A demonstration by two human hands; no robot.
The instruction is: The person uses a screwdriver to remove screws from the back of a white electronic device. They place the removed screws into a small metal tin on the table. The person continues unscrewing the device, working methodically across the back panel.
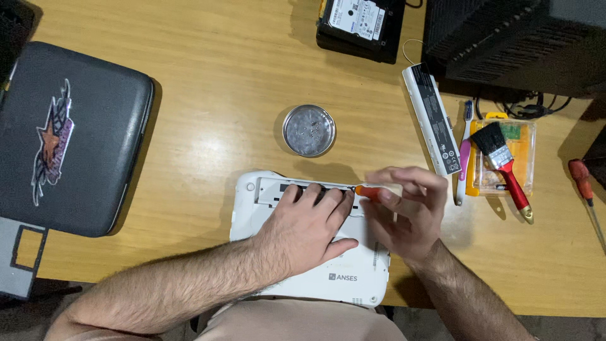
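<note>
— Wooden counter, pale yellow-brown, seen from above. What sits at the near edge?

— White plastic netbook, turned underside up, overhanging the counter's near edge a little. Open battery bay along its far side.

— Left hand?

— Left hand lies flat on the netbook's underside, fingers together and stretched forward, tips at the rim of the battery bay. Pressing down, gripping nothing.

— And the right?

— Right hand is blurred. Its fingers are pinched around an orange-handled screwdriver, whose tip points left toward the bay, just beside the left fingertips.

— Surroundings?

— Round metal dish holding small screws, just beyond the netbook. Long white battery pack with a dark label lies to the right, a pink-and-white toothbrush beside it. Next, a clear plastic box with orange lining, and a black-bristled paintbrush with a red handle resting across it. Red-handled screwdriver near the right edge, well apart. Bare hard drive on a black case at the far edge. Dark grey closed laptop with a star sticker on the left.
</note>
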